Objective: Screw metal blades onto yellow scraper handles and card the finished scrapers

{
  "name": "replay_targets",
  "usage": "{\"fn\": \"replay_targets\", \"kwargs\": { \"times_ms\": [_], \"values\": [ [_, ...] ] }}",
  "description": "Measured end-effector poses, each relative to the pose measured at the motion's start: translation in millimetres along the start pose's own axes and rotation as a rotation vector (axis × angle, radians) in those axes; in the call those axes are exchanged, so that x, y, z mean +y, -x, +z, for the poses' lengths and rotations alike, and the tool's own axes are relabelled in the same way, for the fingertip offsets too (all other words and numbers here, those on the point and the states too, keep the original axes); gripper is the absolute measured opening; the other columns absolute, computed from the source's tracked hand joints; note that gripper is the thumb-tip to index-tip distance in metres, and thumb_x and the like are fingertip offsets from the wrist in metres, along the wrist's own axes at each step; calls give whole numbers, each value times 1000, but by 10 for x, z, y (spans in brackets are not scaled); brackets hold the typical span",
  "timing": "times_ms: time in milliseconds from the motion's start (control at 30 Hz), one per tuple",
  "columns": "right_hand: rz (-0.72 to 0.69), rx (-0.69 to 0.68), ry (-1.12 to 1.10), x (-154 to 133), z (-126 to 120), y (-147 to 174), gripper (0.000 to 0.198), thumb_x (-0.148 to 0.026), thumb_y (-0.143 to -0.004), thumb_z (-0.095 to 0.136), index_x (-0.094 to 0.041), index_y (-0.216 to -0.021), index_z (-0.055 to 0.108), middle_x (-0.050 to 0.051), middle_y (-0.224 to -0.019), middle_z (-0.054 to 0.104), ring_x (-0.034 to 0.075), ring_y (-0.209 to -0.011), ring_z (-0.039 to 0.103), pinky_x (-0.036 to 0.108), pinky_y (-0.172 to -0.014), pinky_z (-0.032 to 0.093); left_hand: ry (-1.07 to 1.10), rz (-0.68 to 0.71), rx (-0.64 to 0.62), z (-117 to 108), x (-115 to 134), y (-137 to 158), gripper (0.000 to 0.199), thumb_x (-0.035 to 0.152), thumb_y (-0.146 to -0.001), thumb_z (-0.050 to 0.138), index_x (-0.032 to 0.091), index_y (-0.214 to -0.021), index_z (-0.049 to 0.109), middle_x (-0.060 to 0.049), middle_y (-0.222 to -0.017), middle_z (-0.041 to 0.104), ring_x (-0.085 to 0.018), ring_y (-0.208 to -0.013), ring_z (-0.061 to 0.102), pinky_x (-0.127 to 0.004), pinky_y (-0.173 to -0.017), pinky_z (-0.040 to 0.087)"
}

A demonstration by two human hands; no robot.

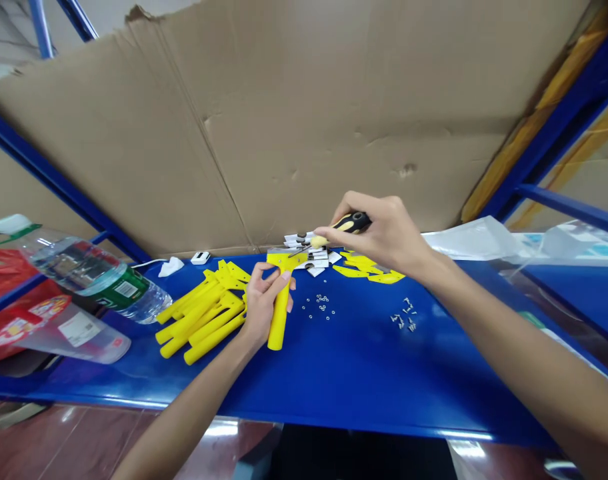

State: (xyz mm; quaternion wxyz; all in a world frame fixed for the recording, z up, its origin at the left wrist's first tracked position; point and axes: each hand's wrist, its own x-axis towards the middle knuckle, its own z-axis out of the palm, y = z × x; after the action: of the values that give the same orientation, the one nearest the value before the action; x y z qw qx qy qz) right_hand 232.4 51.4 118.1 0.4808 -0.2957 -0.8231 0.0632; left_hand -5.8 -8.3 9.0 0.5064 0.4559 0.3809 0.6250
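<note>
My left hand (260, 299) is closed around a yellow plastic scraper (278, 327), holding it upright with its wide head at the top. My right hand (384, 233) grips a yellow-and-black screwdriver (353, 223). The screwdriver's thin shaft slants down left to the scraper's head; whether its tip sits in a screw is too small to tell. To the left lies a pile of yellow handles (204, 323). Small nuts (323, 300) and loose screws (409, 311) are scattered to the right. Behind are flat yellow pieces (369, 268) and white-and-dark flat pieces (316, 264), partly hidden by my right hand.
A water bottle (104, 273) leans at the left beside a clear plastic cup (79, 330). Cardboard (309, 120) walls off the back of the blue shelf (334, 393). Blue metal posts flank both sides. A clear plastic bag (469, 237) lies at the right rear.
</note>
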Motion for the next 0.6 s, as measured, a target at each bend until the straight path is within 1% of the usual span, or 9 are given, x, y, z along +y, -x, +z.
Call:
{"fn": "replay_targets", "kwargs": {
  "times_ms": [100,167,367,600],
  "values": [
    [-10,4,39,22,-102,-21,34,-51,-92,81,-21,-82,69,1,-72,72,13,-58,54,31,-57,40,55,-11,14,-44,44,-9,49,36,-89,84,30,-111,40,6,-82,68,-8,-43,54,-17,-39,40],
    [-17,-3,51,28,-119,-22,33,-51,-92,81,-21,-82,69,1,-73,73,13,-57,53,31,-56,40,100,-19,28,-84,60,-24,48,35,-89,84,30,-112,42,6,-84,67,-8,-47,55,-17,-39,40],
    [-56,-24,28,17,-54,-7,33,-51,-93,81,-21,-83,70,0,-71,72,12,-55,53,31,-54,39,171,-39,48,-137,51,-53,45,33,-88,85,29,-109,46,4,-91,66,-7,-53,57,-16,-39,40],
    [-55,-28,49,14,-41,-1,36,-55,-95,77,-21,-84,70,0,-69,71,12,-53,50,32,-55,40,185,-55,47,-124,66,-41,45,33,-86,86,29,-110,48,4,-91,64,-7,-54,57,-17,-39,40]
  ]
}}
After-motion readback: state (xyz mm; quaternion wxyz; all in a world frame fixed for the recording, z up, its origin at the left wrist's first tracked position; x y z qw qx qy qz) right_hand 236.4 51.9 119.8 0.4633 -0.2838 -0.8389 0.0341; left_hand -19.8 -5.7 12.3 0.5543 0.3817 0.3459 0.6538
